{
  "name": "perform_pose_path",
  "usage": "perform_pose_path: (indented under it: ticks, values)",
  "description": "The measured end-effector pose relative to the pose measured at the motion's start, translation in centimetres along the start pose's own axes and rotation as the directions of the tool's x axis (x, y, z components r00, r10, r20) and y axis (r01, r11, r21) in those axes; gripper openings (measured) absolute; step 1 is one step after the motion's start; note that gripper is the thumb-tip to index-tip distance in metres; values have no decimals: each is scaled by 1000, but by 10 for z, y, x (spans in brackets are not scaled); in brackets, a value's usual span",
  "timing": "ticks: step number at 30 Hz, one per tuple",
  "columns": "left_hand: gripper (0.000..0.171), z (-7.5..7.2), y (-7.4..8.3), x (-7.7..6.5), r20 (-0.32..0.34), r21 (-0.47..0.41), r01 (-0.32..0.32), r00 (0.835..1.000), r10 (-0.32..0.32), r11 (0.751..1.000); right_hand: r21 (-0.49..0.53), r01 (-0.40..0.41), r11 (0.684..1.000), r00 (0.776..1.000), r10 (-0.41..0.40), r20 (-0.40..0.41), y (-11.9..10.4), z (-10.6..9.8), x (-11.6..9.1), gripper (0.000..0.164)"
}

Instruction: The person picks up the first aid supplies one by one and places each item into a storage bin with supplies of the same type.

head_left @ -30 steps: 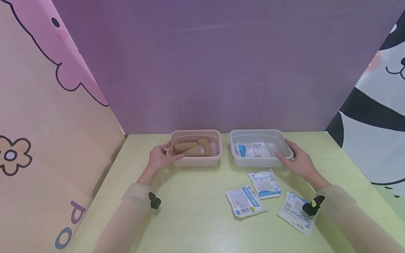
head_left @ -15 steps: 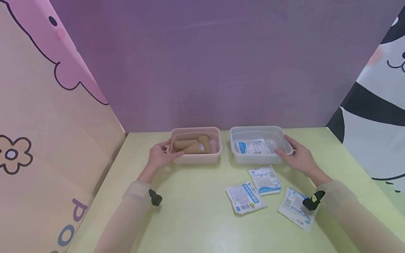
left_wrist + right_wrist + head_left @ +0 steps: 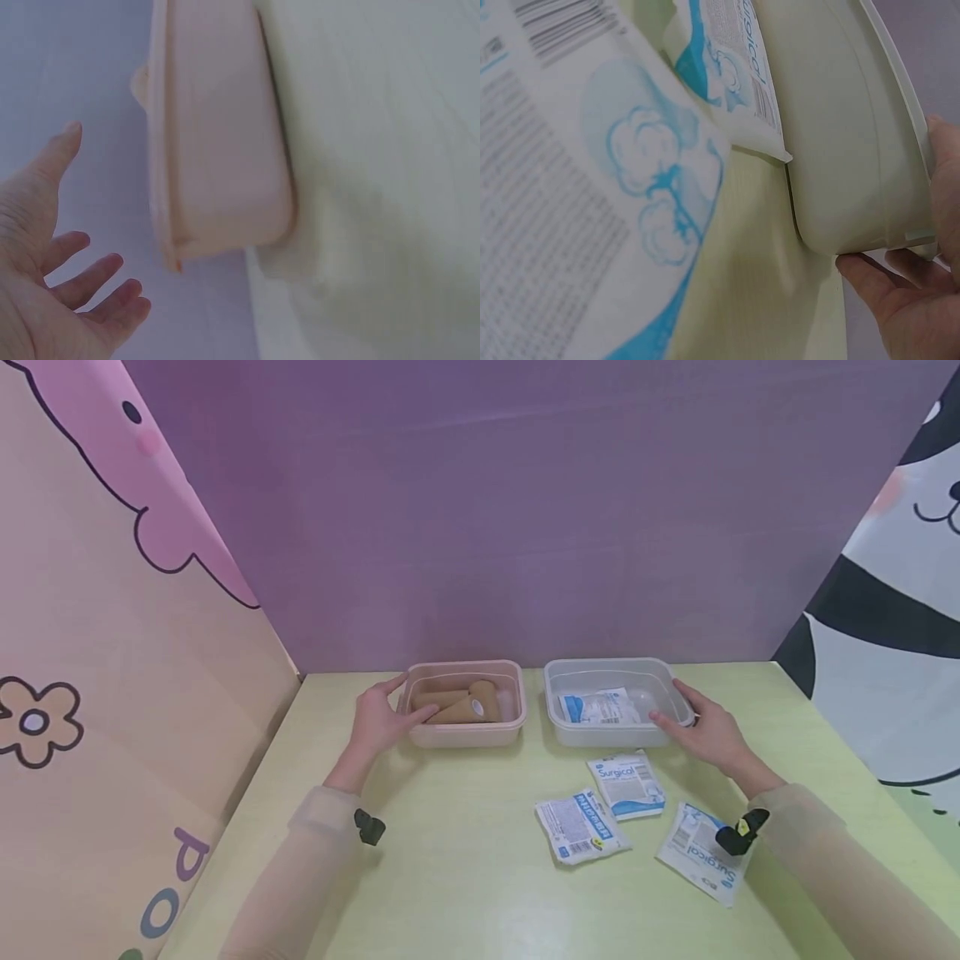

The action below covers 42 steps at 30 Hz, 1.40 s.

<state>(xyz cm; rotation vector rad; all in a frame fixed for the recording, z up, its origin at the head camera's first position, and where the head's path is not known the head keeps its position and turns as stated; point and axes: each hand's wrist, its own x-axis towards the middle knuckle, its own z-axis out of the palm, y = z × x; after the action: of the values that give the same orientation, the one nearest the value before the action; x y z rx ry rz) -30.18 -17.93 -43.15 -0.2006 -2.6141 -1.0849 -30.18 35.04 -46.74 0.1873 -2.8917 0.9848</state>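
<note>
In the head view a pink box [image 3: 467,738] holds several tan rolls [image 3: 480,703] that look like bandages. My left hand [image 3: 377,720] is at its left end, thumb and fingers spread; the left wrist view shows this hand [image 3: 56,289] apart from the box wall [image 3: 225,127]. To the right stands a white box [image 3: 606,737] with a white-and-blue packet [image 3: 600,707] inside. My right hand [image 3: 711,733] grips its right end, thumb over the rim; in the right wrist view, fingertips [image 3: 870,281] touch the box's underside corner.
Several "Surgical" dressing packets lie on the pale yellow table [image 3: 450,877]: one packet [image 3: 627,785] before the white box, another packet [image 3: 582,828] nearer, and a third packet [image 3: 697,856] under the right wrist. A purple wall [image 3: 525,527] rises behind both boxes.
My left hand has come loose from the pink box's end and its fingers have spread. The right hand keeps its grip on the white box. The head view has shifted slightly.
</note>
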Motion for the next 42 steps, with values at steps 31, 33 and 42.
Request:
perform_pose_path:
  ticks: [31,33,42]
  values:
    - [77,34,115,-28,70,-109,-260,961,269,959,10,-8,1000,1000,8,12,-3,-4,0,98]
    - [79,39,120,-30,104,-123,-217,968,230,968,8,-6,1000,1000,6,17,-3,-4,0,98]
    - [80,63,131,-46,187,-143,-217,952,241,966,2,-9,1000,1000,9,16,-2,-2,0,98]
